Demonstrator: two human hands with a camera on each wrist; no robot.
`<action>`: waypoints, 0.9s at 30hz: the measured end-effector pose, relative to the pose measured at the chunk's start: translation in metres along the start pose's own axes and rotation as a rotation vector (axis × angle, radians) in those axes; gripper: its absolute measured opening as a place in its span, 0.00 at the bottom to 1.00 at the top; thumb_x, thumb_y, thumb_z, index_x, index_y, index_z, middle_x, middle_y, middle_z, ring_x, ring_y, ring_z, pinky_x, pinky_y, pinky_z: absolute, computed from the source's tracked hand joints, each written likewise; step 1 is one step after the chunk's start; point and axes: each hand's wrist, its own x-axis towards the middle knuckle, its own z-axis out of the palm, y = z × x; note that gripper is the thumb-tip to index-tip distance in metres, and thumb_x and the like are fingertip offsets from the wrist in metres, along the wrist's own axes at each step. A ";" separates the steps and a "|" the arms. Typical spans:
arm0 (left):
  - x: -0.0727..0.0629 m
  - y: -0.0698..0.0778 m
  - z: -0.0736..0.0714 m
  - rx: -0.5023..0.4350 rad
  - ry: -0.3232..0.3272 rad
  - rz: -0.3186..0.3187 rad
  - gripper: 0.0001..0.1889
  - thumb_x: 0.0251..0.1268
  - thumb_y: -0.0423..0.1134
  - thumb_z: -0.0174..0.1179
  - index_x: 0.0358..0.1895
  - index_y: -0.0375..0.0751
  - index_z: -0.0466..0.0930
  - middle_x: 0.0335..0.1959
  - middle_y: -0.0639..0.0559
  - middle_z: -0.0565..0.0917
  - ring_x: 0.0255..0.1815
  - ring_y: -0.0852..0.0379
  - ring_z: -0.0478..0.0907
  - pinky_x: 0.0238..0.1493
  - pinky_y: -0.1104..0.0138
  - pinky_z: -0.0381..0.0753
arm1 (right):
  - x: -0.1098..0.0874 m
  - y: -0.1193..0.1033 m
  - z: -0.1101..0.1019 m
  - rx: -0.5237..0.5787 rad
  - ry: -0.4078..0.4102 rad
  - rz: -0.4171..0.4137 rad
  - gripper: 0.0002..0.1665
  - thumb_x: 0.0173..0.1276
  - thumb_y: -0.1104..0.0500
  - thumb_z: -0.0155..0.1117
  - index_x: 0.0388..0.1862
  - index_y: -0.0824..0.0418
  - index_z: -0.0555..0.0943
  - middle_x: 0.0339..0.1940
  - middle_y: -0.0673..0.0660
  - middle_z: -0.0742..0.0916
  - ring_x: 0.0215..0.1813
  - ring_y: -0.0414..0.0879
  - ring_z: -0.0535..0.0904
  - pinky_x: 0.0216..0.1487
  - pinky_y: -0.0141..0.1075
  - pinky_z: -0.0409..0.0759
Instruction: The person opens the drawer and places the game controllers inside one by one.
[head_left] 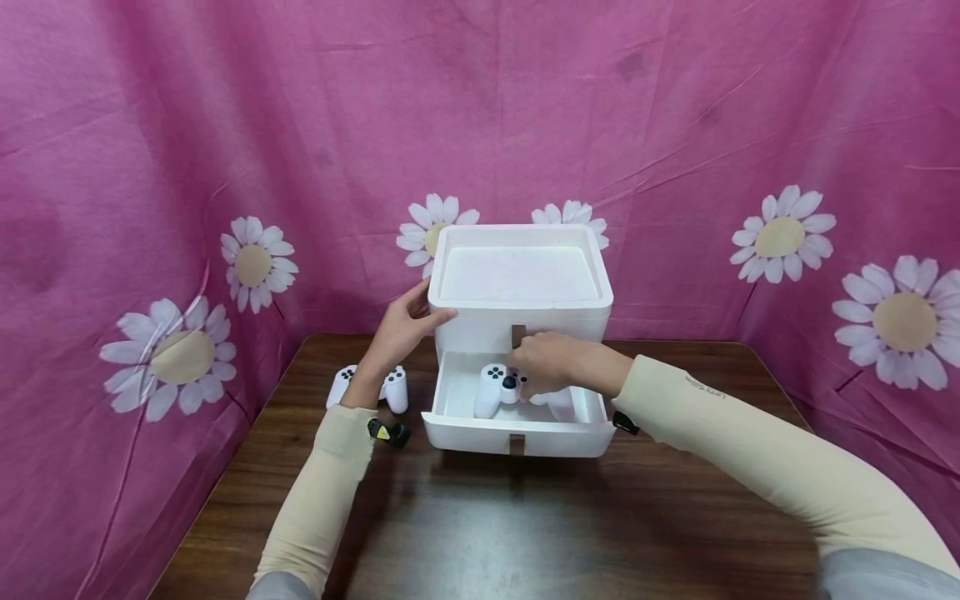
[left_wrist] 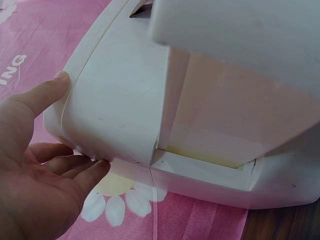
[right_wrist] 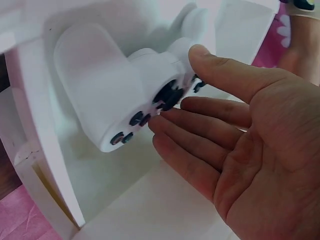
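A white two-drawer plastic box (head_left: 450, 333) stands with its lower drawer (head_left: 480, 437) pulled out. Inside that drawer lies a white game controller (head_left: 489, 402) with dark buttons and thumbsticks, face up. My right hand (head_left: 551, 362) reaches down over it and pinches its middle; in the right wrist view the thumb is on one side of the controller (right_wrist: 100, 75) and the fingers (right_wrist: 195, 145) are at its stick side. My left hand (head_left: 405, 329) rests on the box's left front corner, thumb on the upper edge and loosely bent fingers along the side (left_wrist: 75, 165).
A second white controller (head_left: 396, 390) lies on the dark wooden table (head_left: 480, 517), left of the box and partly behind the left forearm. The box's top is a shallow tray (head_left: 525, 275). A pink curtain (head_left: 480, 100) with daisies hangs close behind and at both sides.
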 end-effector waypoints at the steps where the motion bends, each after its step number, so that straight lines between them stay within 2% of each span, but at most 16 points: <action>1: 0.000 0.000 0.000 -0.002 -0.001 0.000 0.42 0.70 0.48 0.74 0.84 0.54 0.64 0.82 0.47 0.70 0.79 0.42 0.71 0.64 0.45 0.85 | -0.003 -0.001 -0.001 -0.002 0.010 -0.009 0.25 0.65 0.48 0.82 0.56 0.59 0.90 0.41 0.54 0.93 0.41 0.47 0.86 0.51 0.46 0.87; 3: 0.000 0.001 0.000 -0.005 -0.004 0.000 0.42 0.70 0.48 0.74 0.84 0.54 0.64 0.82 0.47 0.70 0.80 0.42 0.71 0.65 0.45 0.85 | -0.008 -0.001 -0.004 -0.003 0.033 -0.030 0.22 0.65 0.49 0.81 0.54 0.59 0.90 0.39 0.53 0.92 0.41 0.48 0.86 0.50 0.46 0.86; 6: -0.001 0.001 0.000 -0.009 -0.005 -0.002 0.42 0.70 0.48 0.74 0.84 0.56 0.64 0.82 0.48 0.70 0.80 0.43 0.71 0.66 0.44 0.84 | -0.016 -0.001 -0.006 -0.001 0.091 -0.077 0.15 0.66 0.51 0.80 0.47 0.57 0.90 0.35 0.51 0.92 0.39 0.48 0.86 0.45 0.46 0.86; 9: -0.001 0.001 0.000 -0.011 -0.006 -0.006 0.42 0.70 0.48 0.73 0.84 0.56 0.63 0.82 0.49 0.69 0.80 0.43 0.71 0.66 0.44 0.83 | -0.023 -0.001 -0.008 0.020 0.178 -0.131 0.09 0.65 0.54 0.80 0.39 0.56 0.90 0.33 0.50 0.93 0.36 0.46 0.88 0.42 0.44 0.87; 12: 0.000 0.000 0.000 -0.010 -0.006 -0.007 0.42 0.70 0.48 0.73 0.84 0.56 0.63 0.82 0.50 0.69 0.80 0.44 0.71 0.67 0.44 0.83 | -0.031 -0.001 -0.010 0.021 0.300 -0.182 0.05 0.64 0.58 0.80 0.33 0.53 0.90 0.29 0.47 0.92 0.32 0.42 0.88 0.37 0.39 0.86; 17: -0.001 0.000 0.000 -0.010 -0.004 -0.001 0.42 0.70 0.48 0.74 0.84 0.54 0.64 0.82 0.49 0.69 0.80 0.44 0.71 0.65 0.44 0.84 | -0.047 -0.005 -0.013 0.020 0.458 -0.201 0.10 0.63 0.62 0.78 0.26 0.50 0.86 0.21 0.41 0.85 0.24 0.34 0.76 0.29 0.33 0.78; 23: 0.000 0.000 0.000 -0.007 -0.006 0.006 0.43 0.70 0.47 0.73 0.84 0.53 0.63 0.83 0.49 0.69 0.80 0.44 0.71 0.65 0.44 0.84 | -0.063 -0.009 -0.011 0.054 0.557 -0.182 0.14 0.63 0.63 0.75 0.23 0.49 0.82 0.17 0.40 0.78 0.22 0.33 0.65 0.25 0.29 0.68; 27: 0.000 -0.001 0.000 -0.009 -0.003 0.008 0.43 0.70 0.47 0.74 0.84 0.53 0.64 0.82 0.49 0.69 0.79 0.44 0.72 0.65 0.44 0.84 | -0.072 -0.013 -0.006 0.081 0.599 -0.178 0.14 0.64 0.62 0.76 0.24 0.48 0.82 0.17 0.39 0.77 0.21 0.32 0.63 0.23 0.27 0.64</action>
